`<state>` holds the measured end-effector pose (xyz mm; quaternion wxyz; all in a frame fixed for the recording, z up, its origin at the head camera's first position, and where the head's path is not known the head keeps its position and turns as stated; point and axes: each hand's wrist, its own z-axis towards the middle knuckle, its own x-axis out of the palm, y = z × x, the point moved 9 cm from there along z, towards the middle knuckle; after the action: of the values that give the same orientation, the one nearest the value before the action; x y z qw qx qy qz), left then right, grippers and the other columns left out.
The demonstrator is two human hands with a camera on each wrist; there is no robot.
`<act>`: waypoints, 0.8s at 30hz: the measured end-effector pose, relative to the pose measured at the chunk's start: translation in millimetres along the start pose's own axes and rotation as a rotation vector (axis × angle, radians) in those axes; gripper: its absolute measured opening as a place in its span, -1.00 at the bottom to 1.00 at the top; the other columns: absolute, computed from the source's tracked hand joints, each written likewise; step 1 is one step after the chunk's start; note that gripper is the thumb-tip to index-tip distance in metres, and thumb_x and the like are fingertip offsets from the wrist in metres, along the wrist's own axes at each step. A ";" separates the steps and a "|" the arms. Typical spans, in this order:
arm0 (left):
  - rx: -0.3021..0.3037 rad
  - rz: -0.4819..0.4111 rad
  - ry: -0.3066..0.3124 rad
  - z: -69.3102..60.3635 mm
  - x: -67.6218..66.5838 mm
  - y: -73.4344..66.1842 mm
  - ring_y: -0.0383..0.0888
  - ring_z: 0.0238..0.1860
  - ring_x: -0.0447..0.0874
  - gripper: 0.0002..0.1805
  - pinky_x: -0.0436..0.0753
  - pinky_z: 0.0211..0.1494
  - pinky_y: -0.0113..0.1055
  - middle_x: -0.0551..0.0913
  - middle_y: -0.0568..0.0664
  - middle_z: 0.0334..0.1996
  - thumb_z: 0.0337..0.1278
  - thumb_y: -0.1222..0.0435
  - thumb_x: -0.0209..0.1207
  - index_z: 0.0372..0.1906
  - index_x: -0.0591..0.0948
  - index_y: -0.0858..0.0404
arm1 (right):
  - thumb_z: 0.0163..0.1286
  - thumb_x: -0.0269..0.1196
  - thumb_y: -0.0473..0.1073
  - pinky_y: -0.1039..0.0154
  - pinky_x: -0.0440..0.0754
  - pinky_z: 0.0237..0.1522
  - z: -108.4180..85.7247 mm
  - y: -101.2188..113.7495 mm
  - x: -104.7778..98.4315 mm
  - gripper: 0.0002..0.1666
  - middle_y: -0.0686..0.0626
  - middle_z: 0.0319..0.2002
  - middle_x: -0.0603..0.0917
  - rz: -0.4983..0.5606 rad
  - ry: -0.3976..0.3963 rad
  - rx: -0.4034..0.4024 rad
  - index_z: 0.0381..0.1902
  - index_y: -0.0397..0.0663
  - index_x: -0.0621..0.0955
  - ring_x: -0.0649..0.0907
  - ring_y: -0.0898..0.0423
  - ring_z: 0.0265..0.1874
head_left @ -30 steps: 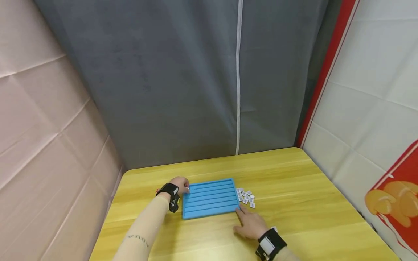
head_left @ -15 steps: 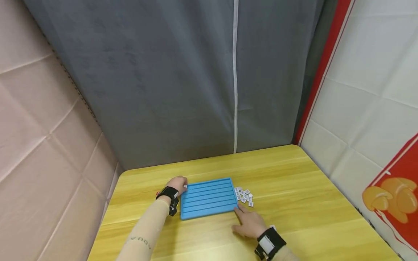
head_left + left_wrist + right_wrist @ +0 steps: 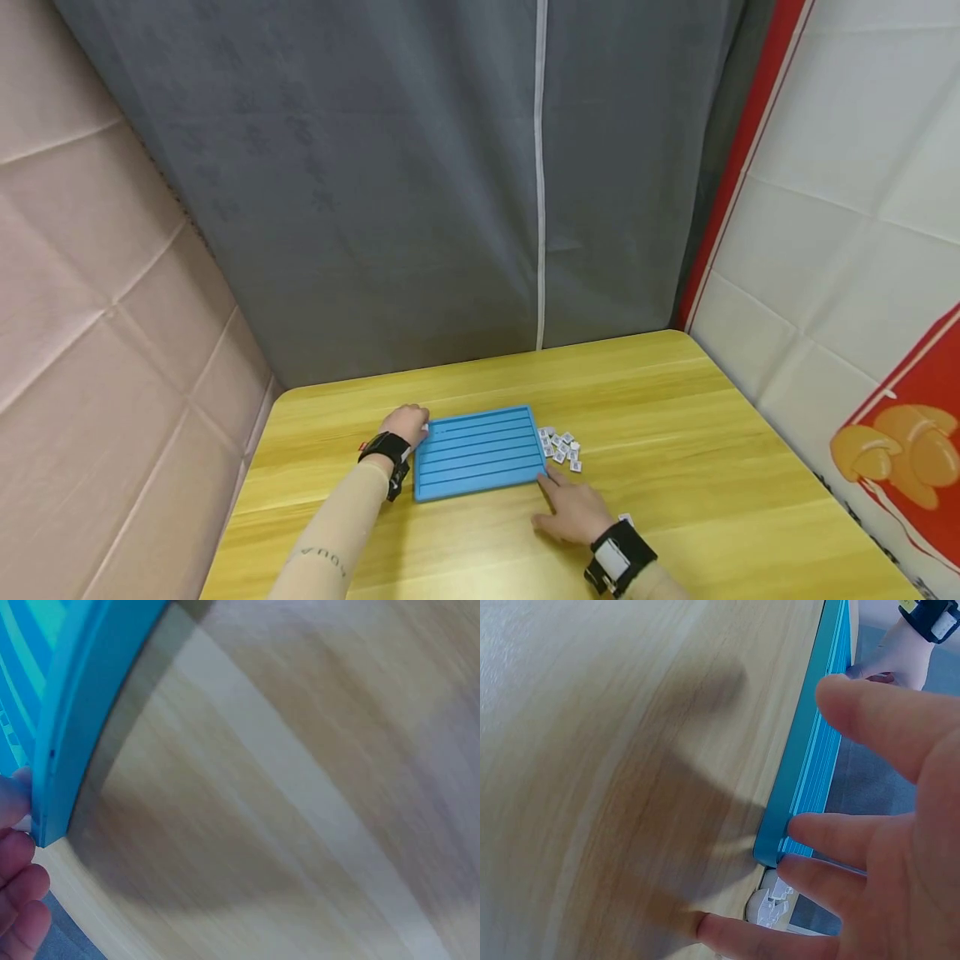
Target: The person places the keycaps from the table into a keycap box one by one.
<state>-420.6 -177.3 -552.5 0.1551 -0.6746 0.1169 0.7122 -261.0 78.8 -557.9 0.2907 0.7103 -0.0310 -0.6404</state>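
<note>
A blue ridged tray (image 3: 480, 454) lies on the table, with raised parallel slats. My left hand (image 3: 405, 423) is at its far left corner, the thumb over the rim and the other fingers curled alongside. A bit of a small white tile (image 3: 425, 427) shows between thumb and finger; the left wrist view catches only a sliver of it. At the near right corner, my right hand (image 3: 573, 508) touches the tray with straight, spread fingertips. Just beyond those fingers, several white tiles (image 3: 560, 450) with dark markings lie loosely against the tray's right side.
One more white tile (image 3: 626, 519) lies beside my right wrist, partly hidden by it. The yellow wood-grain table (image 3: 712, 467) ends at a grey curtain (image 3: 420, 208) behind. Pale panels stand at the left (image 3: 150, 375) and right (image 3: 810, 250).
The head view has shifted slightly. My left hand has moved a little at the tray's far left corner, still with the white tile; my right hand stays at the near right corner.
</note>
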 end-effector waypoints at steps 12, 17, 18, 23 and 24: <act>-0.058 -0.014 -0.085 -10.6 -15.3 -2.2 -0.03 -0.37 0.54 -0.87 0.57 -0.30 -0.14 0.56 -0.04 -0.49 0.01 0.26 0.40 -0.36 0.70 0.21 | 0.20 0.30 0.15 0.28 0.25 -0.71 1.7 -1.8 1.8 -0.15 -0.35 0.33 0.35 -0.021 0.013 -0.007 0.29 -0.30 0.44 0.22 0.23 -0.84; -0.056 0.069 -0.107 -8.7 -25.2 2.8 0.00 -0.32 0.55 -0.80 0.59 -0.25 -0.10 0.61 -0.01 -0.44 -0.01 0.21 0.40 -0.29 0.72 0.21 | 0.20 0.30 0.13 0.28 0.21 -0.72 10.0 1.9 -4.2 -0.17 -0.33 0.33 0.35 -0.042 -0.004 -0.022 0.29 -0.29 0.44 0.20 0.23 -0.84; -0.060 0.070 -0.102 -9.1 -28.0 3.8 0.01 -0.29 0.57 -0.78 0.60 -0.23 -0.08 0.63 0.01 -0.41 0.00 0.21 0.40 -0.25 0.72 0.22 | 0.20 0.30 0.13 0.27 0.22 -0.72 12.1 2.8 -5.1 -0.17 -0.33 0.33 0.35 -0.044 -0.003 -0.025 0.29 -0.29 0.44 0.22 0.22 -0.84; -0.090 0.030 -0.051 -16.5 -43.4 5.5 0.10 -0.16 0.61 -0.65 0.59 -0.13 0.02 0.68 0.07 -0.21 0.05 0.16 0.37 -0.07 0.68 0.23 | 0.23 0.29 0.16 0.14 0.52 -0.50 22.3 6.0 -5.1 -0.18 -0.30 0.34 0.35 -0.062 0.049 -0.044 0.29 -0.25 0.45 0.59 0.03 -0.60; -0.090 0.023 -0.038 -18.9 -46.0 3.8 0.10 -0.14 0.62 -0.63 0.59 -0.11 0.02 0.68 0.07 -0.17 0.07 0.14 0.36 -0.03 0.67 0.22 | 0.24 0.28 0.17 0.10 0.57 -0.40 24.2 6.2 -5.0 -0.19 -0.30 0.34 0.35 -0.067 0.066 -0.052 0.29 -0.24 0.46 0.66 -0.04 -0.46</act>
<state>-402.6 -190.8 -508.0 0.1185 -0.6660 0.0894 0.7311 -282.3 66.7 -550.8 0.2881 0.7240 0.0191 -0.6265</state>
